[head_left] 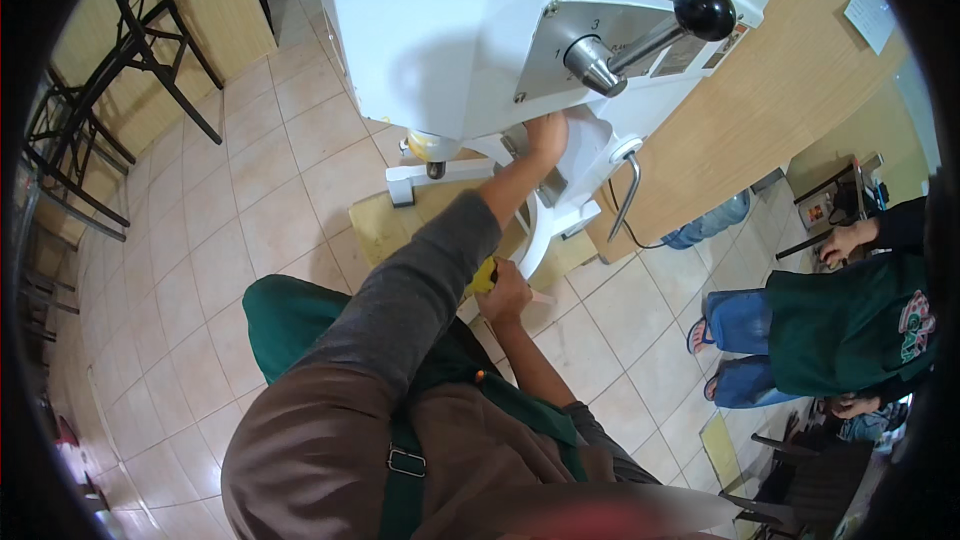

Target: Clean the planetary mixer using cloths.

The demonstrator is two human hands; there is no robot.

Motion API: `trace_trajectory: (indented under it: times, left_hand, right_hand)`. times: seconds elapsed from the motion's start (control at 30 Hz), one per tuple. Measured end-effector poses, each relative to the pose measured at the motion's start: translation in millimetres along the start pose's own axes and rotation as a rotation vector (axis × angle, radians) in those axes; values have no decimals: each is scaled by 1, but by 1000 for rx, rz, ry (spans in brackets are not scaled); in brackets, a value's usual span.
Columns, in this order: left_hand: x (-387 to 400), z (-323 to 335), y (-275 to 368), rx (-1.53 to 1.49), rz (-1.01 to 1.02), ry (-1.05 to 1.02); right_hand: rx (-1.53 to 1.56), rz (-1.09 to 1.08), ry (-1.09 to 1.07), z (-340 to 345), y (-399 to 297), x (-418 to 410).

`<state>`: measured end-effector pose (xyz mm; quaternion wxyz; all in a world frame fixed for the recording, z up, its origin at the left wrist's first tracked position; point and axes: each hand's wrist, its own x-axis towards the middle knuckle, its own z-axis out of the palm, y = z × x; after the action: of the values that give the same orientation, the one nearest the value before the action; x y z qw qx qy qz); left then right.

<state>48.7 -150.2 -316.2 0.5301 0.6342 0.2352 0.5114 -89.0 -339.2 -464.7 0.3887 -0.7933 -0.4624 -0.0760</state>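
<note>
A large white planetary mixer [420,45] stands before me, with a black-knobbed speed lever [664,26] on its side. My left hand [547,135] reaches in under the mixer head beside the column. Its fingers are hidden behind the housing, so what it touches there cannot be seen. Lower down, my right hand [504,292] grips a small yellow object [484,275], partly covered by my left sleeve; its kind is unclear. The curved white bowl support [536,240] is just above that hand. From the head hangs a bare metal attachment shaft [436,169].
A metal crank handle [628,187] juts from the column. The mixer's base rests on a tan board [375,229]. Right of it are a wooden counter [750,120], a cable and a blue water jug [709,221]. A person in a green apron [840,330] stands at right; black chairs [142,37] stand left.
</note>
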Motion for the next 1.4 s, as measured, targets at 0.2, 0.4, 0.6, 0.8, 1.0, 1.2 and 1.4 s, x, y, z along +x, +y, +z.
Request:
trace_trajectory:
  times: [0.2,0.4,0.6,0.8,1.0,1.2,1.4]
  left_hand:
    - [-147,3,38,-292,60,-905]
    - [-178,-95,10,135,151,-338]
    - [-199,-160,19,133,-430,-493]
    - [-173,-179,22,-474,-514,-158]
    - [-183,-191,18,-938,-717,-266]
    - [-204,-194,40,-957,-968,-302]
    - [-193,-236,21,-145,-1062,-587]
  right_hand:
    - [106,-104,79,21,31,-7]
    - [580,604,-243,-62,3,15]
    - [898,568,-164,-94,-13,39]
    - [1272,664,-291,-121,-11,59]
    - [1479,597,-300,-126,-9,59]
    - [1046,485,-286,-119,-1,57]
    - [888,494,-245,-142,4,54]
